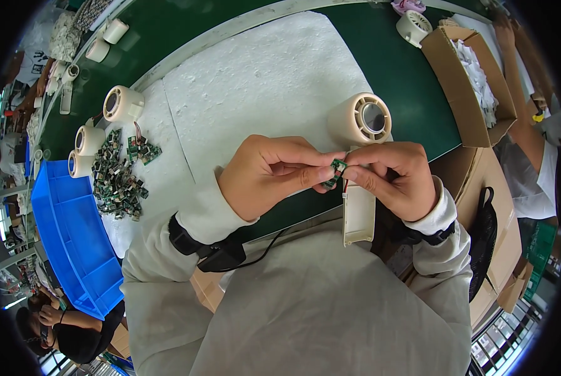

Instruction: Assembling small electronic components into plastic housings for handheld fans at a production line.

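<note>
Between the thumb and fingers of my left hand (271, 172) is a small green circuit board (337, 169), held above the near edge of the table. My right hand (396, 178) pinches at the board's right edge, where thin red and black wires (345, 185) hang down; its fingertips hide the exact grip. Beneath that hand lies a cream handheld fan body: its round fan head (363, 119) rests on the table beyond my fingers, and its hollow, uncovered handle (359, 216) points toward me. A heap of similar circuit boards (119, 178) lies to the left.
White foam sheets (261, 75) cover part of the green table (412, 81). More cream fan heads (124, 104) stand by the heap, near a blue plastic bin (73, 238). At right is a cardboard box (465, 88) with white pieces inside. Other people sit at both sides.
</note>
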### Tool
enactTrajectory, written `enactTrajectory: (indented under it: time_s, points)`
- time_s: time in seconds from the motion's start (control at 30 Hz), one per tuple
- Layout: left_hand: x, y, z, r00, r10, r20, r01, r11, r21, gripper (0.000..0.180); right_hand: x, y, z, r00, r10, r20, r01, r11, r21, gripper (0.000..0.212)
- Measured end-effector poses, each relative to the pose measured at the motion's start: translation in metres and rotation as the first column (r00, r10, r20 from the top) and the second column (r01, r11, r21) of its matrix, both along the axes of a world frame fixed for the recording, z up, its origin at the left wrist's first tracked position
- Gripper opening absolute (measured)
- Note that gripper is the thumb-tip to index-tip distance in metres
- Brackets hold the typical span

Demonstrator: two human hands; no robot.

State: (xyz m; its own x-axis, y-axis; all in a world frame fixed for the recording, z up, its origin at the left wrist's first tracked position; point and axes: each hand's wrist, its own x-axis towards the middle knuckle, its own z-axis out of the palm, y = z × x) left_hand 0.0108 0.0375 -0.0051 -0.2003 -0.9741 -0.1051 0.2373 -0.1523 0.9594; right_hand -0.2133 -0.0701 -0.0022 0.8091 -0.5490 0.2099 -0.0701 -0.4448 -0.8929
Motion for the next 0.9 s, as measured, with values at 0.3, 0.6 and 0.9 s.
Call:
enactTrajectory:
  time_s: [0.3, 0.6, 0.9]
  points:
    - [-0.008, 0.0, -0.001, 0.988, 0.152, -0.011, -0.152, 0.987, -0.042, 0.026, 0.006, 0.003, 0.006, 0.992, -0.121, -0.037, 0.117, 0.989, -0.092, 0.018]
    - [-0.01, -0.003, 0.006, 0.987, 0.154, 0.035, -0.156, 0.987, 0.05, 0.027, 0.007, 0.002, 0.002, 0.998, 0.037, 0.049, -0.024, 0.97, -0.24, 0.027]
    - [-0.011, 0.001, 0.003, 0.987, 0.148, 0.066, -0.149, 0.989, 0.013, 0.027, 0.005, 0.004, 0.004, 0.999, -0.031, 0.012, 0.032, 0.977, -0.211, 0.02]
